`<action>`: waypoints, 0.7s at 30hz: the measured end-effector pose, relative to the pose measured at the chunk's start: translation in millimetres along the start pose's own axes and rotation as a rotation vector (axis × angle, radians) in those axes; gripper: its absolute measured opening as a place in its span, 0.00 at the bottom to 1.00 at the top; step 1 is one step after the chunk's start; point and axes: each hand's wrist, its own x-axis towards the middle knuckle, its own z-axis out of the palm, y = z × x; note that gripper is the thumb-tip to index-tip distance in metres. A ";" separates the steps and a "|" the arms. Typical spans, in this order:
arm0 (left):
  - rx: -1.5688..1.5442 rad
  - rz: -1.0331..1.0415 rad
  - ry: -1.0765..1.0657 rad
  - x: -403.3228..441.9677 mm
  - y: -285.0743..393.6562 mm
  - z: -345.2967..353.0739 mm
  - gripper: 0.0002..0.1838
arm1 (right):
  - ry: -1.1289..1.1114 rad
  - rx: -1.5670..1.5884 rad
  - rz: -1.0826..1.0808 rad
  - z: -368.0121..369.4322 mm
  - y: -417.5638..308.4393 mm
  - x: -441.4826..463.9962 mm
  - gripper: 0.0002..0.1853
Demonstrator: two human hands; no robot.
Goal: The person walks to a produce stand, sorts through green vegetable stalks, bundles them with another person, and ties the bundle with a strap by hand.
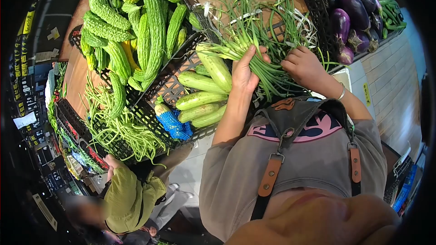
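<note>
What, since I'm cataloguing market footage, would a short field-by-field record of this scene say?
Left hand: holds a bunch of green stalks
Right hand: curled at the same bunch; grip unclear
Centre: pale green squashes
Upper left: bitter melons
Lower left: long beans; another person's sleeve
Upper right: eggplants

The middle is bright — edges bow, blackened.

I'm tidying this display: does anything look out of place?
Yes: one bitter melon hangs from its pile over the green beans, straying into another vegetable's space. The blue-netted vegetable also stands out beside the bare zucchini.
</note>
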 end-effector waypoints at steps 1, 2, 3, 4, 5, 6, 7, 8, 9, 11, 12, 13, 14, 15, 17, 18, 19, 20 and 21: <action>-0.004 0.013 -0.037 0.7 0.3 0.2 0.08 | -0.020 0.004 0.005 -0.1 1.1 -1.2 0.07; 0.002 0.012 -0.042 0.6 0.7 1.5 0.08 | -0.040 0.010 0.010 -0.2 1.4 -1.7 0.07; 0.000 0.027 -0.068 -0.6 0.5 2.8 0.08 | -0.034 0.009 0.013 -1.5 1.1 -1.6 0.07; -0.003 0.043 -0.093 -2.6 0.6 4.2 0.09 | -0.084 0.065 0.055 -3.7 0.6 -1.2 0.07; -0.021 0.020 -0.084 -5.6 2.4 6.6 0.10 | -0.133 0.121 0.095 -6.1 0.0 -0.3 0.08; -0.016 0.025 -0.086 -7.9 3.4 8.2 0.10 | -0.127 0.120 0.092 -8.8 -1.3 2.4 0.08; 0.029 0.067 -0.095 -10.3 4.0 9.7 0.10 | -0.066 0.257 0.179 -11.7 -3.5 6.4 0.10; 0.073 0.111 -0.103 -12.2 4.3 11.0 0.10 | -0.004 0.395 0.264 -13.4 -5.1 9.8 0.13; 0.096 0.128 -0.103 -13.9 3.2 12.5 0.11 | 0.008 0.422 0.344 -11.8 -3.7 13.0 0.17; 0.134 0.155 -0.112 -16.3 -0.9 19.3 0.10 | 0.078 0.644 0.441 -5.2 -6.0 26.2 0.17; 0.169 0.176 -0.120 -17.7 -3.1 23.4 0.09 | 0.143 0.866 0.543 -3.6 -10.5 34.8 0.16; 0.173 0.191 -0.140 -18.8 -5.0 27.2 0.09 | 0.084 1.070 0.547 -19.0 -18.9 46.6 0.15; 0.178 0.195 -0.141 -20.7 -5.9 27.9 0.09 | 0.088 1.073 0.542 -16.7 -21.0 49.4 0.15; 0.198 0.212 -0.142 -22.5 -6.6 28.7 0.09 | 0.094 1.125 0.552 -11.6 -20.9 51.2 0.14; 0.232 0.214 -0.118 -27.5 -5.7 31.5 0.09 | 0.204 1.261 0.615 -5.7 -28.9 56.4 0.14; 0.238 0.214 -0.128 -30.6 -5.7 32.4 0.09 | 0.215 1.257 0.612 -8.5 -30.6 56.9 0.14; 0.272 0.220 -0.138 -33.6 -6.1 32.7 0.10 | 0.197 1.237 0.627 -12.1 -32.0 56.8 0.13; 0.303 0.230 -0.147 -35.6 -6.5 32.9 0.10 | 0.176 1.217 0.639 -15.0 -33.3 56.5 0.13; 0.304 0.232 -0.168 -36.8 -7.6 32.9 0.09 | 0.177 1.243 0.630 -16.3 -36.3 55.5 0.13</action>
